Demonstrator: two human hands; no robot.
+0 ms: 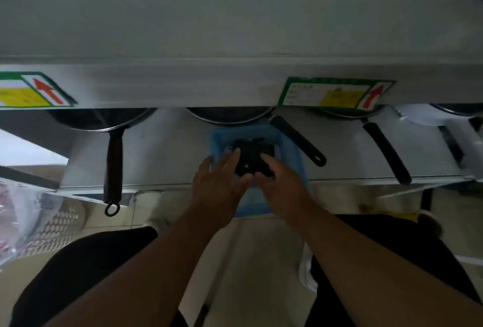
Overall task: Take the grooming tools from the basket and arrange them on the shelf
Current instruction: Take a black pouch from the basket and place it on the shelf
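A blue plastic basket (292, 149) stands at the front edge of the lower shelf, straight ahead of me. Dark grooming tools (252, 155) lie bunched together inside it; the blur hides their separate shapes. Both my hands reach into the basket. My left hand (219, 180) has its fingers spread along the left side of the black bundle and touches it. My right hand (279, 183) closes around the bundle from the right, its fingers curled over the top. The grey upper shelf (235, 13) fills the top of the view and is bare.
Several black frying pans sit on the lower shelf beside the basket, with handles (113, 159) (298, 139) (386, 154) sticking out past the edge. Green and yellow labels (337, 94) are stuck on the upper shelf's front. A perforated rack with wrapped goods (39, 222) stands at the left.
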